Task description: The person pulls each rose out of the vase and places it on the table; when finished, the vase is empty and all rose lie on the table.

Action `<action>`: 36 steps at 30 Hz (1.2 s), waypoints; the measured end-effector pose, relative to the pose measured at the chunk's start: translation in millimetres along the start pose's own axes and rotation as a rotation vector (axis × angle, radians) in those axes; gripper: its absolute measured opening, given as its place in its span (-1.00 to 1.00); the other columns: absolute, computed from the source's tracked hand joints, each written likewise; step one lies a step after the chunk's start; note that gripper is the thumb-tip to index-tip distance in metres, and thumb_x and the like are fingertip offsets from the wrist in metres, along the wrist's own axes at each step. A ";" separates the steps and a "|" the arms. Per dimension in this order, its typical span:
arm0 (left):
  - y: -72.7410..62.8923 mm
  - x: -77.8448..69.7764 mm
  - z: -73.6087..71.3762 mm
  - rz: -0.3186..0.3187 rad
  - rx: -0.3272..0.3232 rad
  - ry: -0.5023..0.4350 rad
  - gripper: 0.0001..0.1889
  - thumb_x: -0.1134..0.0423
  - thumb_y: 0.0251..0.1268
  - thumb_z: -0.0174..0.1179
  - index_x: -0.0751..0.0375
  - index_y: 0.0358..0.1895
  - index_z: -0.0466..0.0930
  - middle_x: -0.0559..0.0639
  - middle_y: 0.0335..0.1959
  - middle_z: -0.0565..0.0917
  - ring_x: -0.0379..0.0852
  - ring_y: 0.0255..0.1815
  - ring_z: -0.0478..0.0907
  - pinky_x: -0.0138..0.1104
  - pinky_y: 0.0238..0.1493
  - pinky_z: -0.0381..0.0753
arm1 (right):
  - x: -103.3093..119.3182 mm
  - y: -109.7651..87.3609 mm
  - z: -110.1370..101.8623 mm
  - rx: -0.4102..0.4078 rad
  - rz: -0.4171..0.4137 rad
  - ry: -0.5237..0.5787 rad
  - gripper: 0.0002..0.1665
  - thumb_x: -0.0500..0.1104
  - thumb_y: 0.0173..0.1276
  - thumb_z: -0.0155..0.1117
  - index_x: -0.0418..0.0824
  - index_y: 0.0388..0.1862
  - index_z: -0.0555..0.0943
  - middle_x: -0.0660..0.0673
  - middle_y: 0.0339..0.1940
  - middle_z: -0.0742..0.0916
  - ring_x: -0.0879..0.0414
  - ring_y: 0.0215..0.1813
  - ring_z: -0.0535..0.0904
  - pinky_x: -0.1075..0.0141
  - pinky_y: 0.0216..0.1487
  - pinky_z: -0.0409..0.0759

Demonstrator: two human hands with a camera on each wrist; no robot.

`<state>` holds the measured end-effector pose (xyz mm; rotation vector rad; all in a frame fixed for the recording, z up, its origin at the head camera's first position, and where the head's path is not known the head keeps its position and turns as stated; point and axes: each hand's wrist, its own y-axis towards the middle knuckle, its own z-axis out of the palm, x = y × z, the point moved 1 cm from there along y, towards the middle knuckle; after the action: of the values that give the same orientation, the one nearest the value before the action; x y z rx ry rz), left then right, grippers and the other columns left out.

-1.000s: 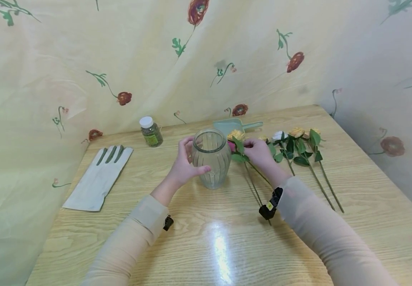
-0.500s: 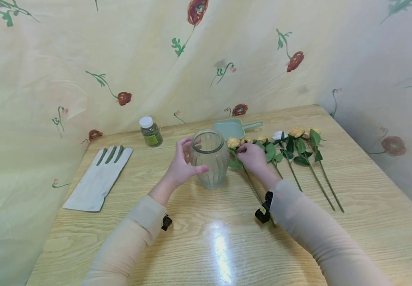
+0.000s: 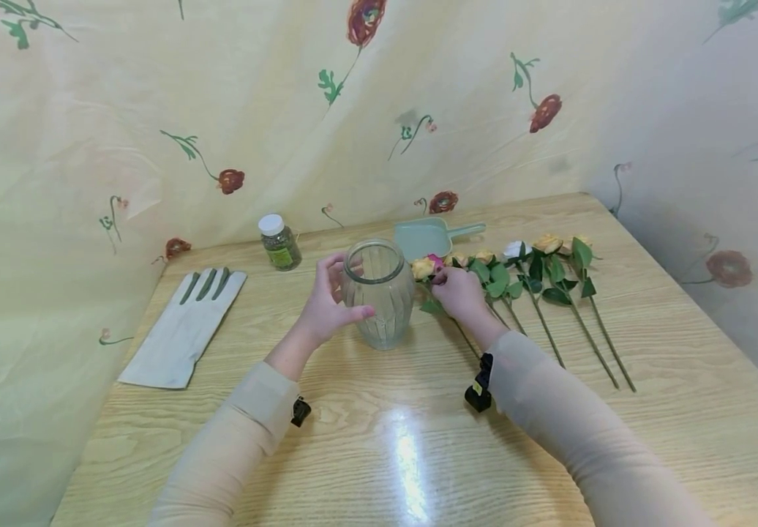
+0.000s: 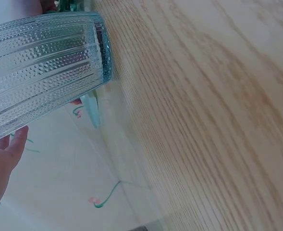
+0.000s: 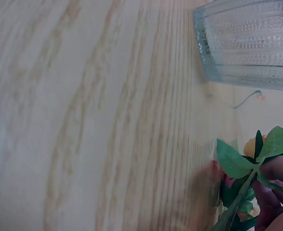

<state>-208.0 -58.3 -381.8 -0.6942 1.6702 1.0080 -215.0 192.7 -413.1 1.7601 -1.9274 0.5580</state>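
Observation:
In the head view a ribbed clear glass vase (image 3: 379, 307) stands upright mid-table. My left hand (image 3: 331, 304) holds its left side, thumb across the front and fingers behind. The left wrist view shows the vase (image 4: 45, 67) sideways with fingertips at its wall. Just right of it, my right hand (image 3: 460, 293) pinches a leafy rose stem (image 5: 242, 195) below a yellow rose head (image 3: 422, 268). A pink rose (image 3: 436, 261) peeks out behind the right fingers, partly hidden. Green leaves (image 5: 235, 161) spread beside the fingertips in the right wrist view.
More artificial roses lie to the right, among them a white rose (image 3: 514, 249) and a yellow rose (image 3: 547, 243). Behind the vase is a pale green dustpan (image 3: 422, 236). A white-lidded jar (image 3: 280, 245) and a grey-white glove (image 3: 184, 329) lie at left. Floral cloth (image 3: 274, 110) hangs behind the table.
My left hand and the vase have shifted slightly left. My right hand has moved left and a little down, and the yellow rose head beside it now sits lower and further left.

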 end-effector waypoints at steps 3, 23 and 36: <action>0.1 0.2 -0.5 0.004 -0.002 0.002 -0.09 0.26 -0.08 0.41 0.12 0.30 -0.05 0.20 0.29 0.24 0.10 0.30 0.24 0.06 0.24 0.23 | -1.4 2.3 -0.5 0.007 0.029 -0.030 -0.75 -0.21 0.34 0.11 -0.28 -0.13 0.66 -0.22 -0.15 0.71 -0.10 -0.21 0.61 0.07 -0.16 0.55; 2.7 5.7 -1.4 0.007 0.014 -0.004 0.16 -0.24 -0.32 0.47 0.12 0.32 -0.09 0.20 0.33 0.22 0.13 0.31 0.23 0.05 0.25 0.25 | -9.6 4.1 11.1 -0.014 0.067 -0.040 -0.77 -0.12 0.34 0.15 -0.23 -0.21 0.67 -0.17 -0.24 0.72 -0.09 -0.24 0.59 0.08 -0.21 0.52; 4.8 6.2 -1.3 -0.008 0.030 -0.031 0.21 -0.20 -0.32 0.50 0.19 0.33 -0.15 0.32 0.34 0.15 0.24 0.33 0.17 0.10 0.25 0.21 | -15.4 1.7 12.0 -0.057 0.027 0.125 -0.82 -0.15 0.32 0.23 -0.25 -0.26 0.66 -0.20 -0.22 0.72 -0.09 -0.16 0.59 0.08 -0.11 0.50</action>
<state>-214.5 -56.9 -386.1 -0.6621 1.6508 0.9820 -216.4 198.2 -431.9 1.6265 -1.8654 0.6027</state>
